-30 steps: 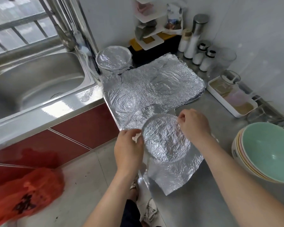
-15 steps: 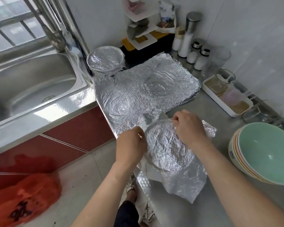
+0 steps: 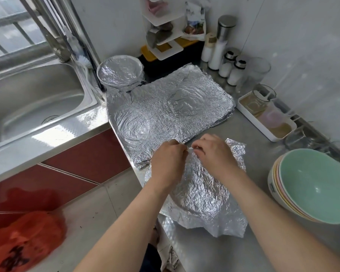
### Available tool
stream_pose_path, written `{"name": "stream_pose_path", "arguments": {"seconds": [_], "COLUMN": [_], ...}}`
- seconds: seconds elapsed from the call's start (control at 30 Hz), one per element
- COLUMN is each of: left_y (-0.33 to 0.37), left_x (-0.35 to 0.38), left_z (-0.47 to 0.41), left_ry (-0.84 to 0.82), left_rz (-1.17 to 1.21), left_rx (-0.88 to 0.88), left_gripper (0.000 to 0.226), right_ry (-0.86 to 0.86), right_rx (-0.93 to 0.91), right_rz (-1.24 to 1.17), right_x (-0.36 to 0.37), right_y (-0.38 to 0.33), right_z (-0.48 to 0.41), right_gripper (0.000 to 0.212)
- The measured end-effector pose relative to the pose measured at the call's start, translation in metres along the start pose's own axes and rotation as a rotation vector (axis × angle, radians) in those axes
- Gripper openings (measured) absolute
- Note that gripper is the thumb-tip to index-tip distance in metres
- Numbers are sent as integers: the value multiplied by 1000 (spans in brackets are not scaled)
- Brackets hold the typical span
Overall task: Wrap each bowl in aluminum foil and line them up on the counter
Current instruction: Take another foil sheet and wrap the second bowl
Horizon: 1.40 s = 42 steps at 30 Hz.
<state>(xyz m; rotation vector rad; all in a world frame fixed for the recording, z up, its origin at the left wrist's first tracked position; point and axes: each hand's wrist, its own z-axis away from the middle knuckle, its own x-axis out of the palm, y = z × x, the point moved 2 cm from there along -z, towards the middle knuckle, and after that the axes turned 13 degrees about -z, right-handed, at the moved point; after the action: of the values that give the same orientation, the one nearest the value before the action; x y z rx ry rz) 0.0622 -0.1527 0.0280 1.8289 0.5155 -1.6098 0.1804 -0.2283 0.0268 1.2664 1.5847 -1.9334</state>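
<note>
Both hands have drawn together since a second ago, leaving the sides of the bowl (image 3: 201,193) to meet at its 12 o'clock edge. The foil (image 3: 220,226) that then lay pressed into the bowl's hollow now humps over it, so the bowl itself is hidden. The left hand (image 3: 168,160) has its fingers curled and pinches a fold of foil at that far edge. The right hand (image 3: 213,154), knuckles up, pinches the same fold just beside it, fingertips nearly touching the left's. The bowl sits at the near edge of the counter (image 3: 249,138), with loose foil spreading out at 6 o'clock and a crumpled corner standing up at 2 o'clock of it. At 12 o'clock from the hands lies a flat foil stack (image 3: 165,112), its near edge touching the sheet being worked. Beyond that, at 11 o'clock, a wrapped bowl (image 3: 119,72) stands by the corner of the sink (image 3: 37,99). At 3 o'clock from the hands is a bowl stack (image 3: 312,185), unwrapped, the top one green inside, well apart from the foil. A white tray (image 3: 243,107) lies against the wall at 2 o'clock, with shakers (image 3: 231,67) farther back at 1 o'clock. A red bag (image 3: 24,242) lies on the floor at 8 o'clock.
</note>
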Motion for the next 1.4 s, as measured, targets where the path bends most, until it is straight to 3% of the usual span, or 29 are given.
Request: {"name": "stream_pose_path", "arguments": {"seconds": [0.23, 0.4, 0.57, 0.73, 1.1, 1.23, 1.4], "left_y": [-8, -13, -9, -8, -16, -12, 4], "left_x": [3, -3, -3, 2, 5, -1, 7], "left_z": [12, 27, 21, 21, 35, 33, 15], "left_ry": [-75, -81, -23, -23, -39, 36, 113], "left_rz": [-64, -18, 66, 98, 45, 65, 64], "left_rx": [-16, -81, -66, -57, -71, -3, 95], "left_gripper": [17, 24, 24, 21, 21, 29, 8], "right_ry": [-75, -107, 243, 149, 40, 98, 112], "right_rx": [-129, -183, 69, 204, 86, -39, -108], "right_rz": [35, 39, -125, -132, 49, -6, 9], "right_x": [14, 22, -11, -12, 0, 6, 11], "right_y": [-10, -16, 9, 19, 6, 2, 2], "right_z": [-2, 2, 17, 32, 22, 23, 25], "right_gripper": [5, 12, 5, 8, 7, 24, 10]}}
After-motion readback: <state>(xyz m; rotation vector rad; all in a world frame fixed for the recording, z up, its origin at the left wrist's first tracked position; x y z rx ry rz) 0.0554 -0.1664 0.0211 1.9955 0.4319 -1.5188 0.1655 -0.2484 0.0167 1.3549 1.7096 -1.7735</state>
